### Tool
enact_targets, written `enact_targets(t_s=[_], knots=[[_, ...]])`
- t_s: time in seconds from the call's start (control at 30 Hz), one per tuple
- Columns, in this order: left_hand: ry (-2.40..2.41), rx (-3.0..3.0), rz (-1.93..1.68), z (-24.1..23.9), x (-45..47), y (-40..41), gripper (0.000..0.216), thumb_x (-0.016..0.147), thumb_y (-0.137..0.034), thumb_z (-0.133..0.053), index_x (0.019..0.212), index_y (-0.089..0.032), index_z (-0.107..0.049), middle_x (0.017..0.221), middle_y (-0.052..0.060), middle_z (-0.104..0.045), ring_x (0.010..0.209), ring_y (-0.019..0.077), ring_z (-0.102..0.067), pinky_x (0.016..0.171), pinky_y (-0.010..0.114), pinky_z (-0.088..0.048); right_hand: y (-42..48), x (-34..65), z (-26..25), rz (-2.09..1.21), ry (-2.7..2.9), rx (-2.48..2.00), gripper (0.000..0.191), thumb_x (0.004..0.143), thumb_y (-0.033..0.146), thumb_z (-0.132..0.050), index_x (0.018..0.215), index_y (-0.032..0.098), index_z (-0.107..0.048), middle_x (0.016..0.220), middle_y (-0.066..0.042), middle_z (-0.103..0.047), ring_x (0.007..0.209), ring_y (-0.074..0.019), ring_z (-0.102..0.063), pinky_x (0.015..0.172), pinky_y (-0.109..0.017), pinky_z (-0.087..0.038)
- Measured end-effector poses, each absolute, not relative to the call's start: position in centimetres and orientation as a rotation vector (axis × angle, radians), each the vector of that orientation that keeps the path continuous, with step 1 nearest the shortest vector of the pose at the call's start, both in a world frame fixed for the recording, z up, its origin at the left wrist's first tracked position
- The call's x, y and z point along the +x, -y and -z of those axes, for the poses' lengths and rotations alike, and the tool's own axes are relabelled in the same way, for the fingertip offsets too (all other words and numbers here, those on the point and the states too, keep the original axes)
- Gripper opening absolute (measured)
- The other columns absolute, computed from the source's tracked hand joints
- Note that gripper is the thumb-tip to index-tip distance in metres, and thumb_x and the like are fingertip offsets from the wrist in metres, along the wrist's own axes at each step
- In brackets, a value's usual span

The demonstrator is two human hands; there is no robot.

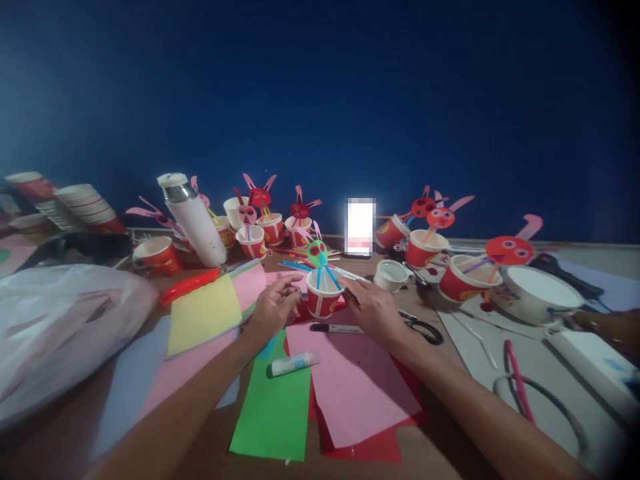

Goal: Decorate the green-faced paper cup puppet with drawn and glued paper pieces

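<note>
A red paper cup (323, 301) with a green bunny face (317, 253) sits mid-frame. The left hand (273, 308) and right hand (373, 308) curl loosely beside it, gripping nothing clear. A black marker (336, 328) and glue stick (294, 364) lie just below.

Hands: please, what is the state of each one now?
Left hand: fingers curled beside the paper cup; any grip cannot be told.
Right hand: rests against the cup; grip cannot be told.
</note>
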State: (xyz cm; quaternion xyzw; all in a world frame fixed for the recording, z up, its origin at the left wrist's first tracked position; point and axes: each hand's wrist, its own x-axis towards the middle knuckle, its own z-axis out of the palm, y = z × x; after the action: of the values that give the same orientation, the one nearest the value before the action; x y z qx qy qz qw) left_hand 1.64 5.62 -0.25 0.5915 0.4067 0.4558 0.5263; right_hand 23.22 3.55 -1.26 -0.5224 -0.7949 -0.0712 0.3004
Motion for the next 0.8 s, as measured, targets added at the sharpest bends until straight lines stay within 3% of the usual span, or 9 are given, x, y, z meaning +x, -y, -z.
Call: enact_targets(t_s=[0.23,0.6,0.8], knots=[[-0.987,1.483,-1.07,0.76,1.35,-5.78,0.04,0.077,-0.028,-0.056,0.115,-0.016,-0.051,0.068,-0.002,-0.057,0.05,0.008,-0.054,0.046,0.018,-0.042,-3.58,23.34,1.33,0.171,2.104,-1.415,0.035,0.085,0.016,-0.044,0.118,0.022,-0.053,0.098,-0.007,-0.067,0.089,-0.0204,-0.061,0.076,-0.03,-0.046],[-1.027,1.575,-1.077,0.6,1.51,-5.52,0.035,0.077,-0.023,-0.053,0.111,-0.016,-0.052,0.068,-0.003,-0.051,0.053,0.0074,-0.054,0.05,0.018,-0.041,-3.48,23.15,1.09,0.17,2.122,-1.401,0.037,0.084,0.014,-0.045,0.119,0.023,-0.051,0.107,-0.006,-0.064,0.092,-0.0209,-0.061,0.077,-0.03,-0.046],[-1.132,1.651,-1.122,1.16,1.24,-5.34,0.015,0.074,-0.018,-0.053,0.088,-0.019,-0.057,0.061,-0.003,-0.055,0.051,0.0101,-0.052,0.05,0.02,-0.041,-3.46,23.18,1.02,0.145,2.122,-1.406,0.035,0.086,0.016,-0.044,0.119,0.023,-0.051,0.107,-0.006,-0.065,0.092,-0.0209,-0.061,0.077,-0.03,-0.046]])
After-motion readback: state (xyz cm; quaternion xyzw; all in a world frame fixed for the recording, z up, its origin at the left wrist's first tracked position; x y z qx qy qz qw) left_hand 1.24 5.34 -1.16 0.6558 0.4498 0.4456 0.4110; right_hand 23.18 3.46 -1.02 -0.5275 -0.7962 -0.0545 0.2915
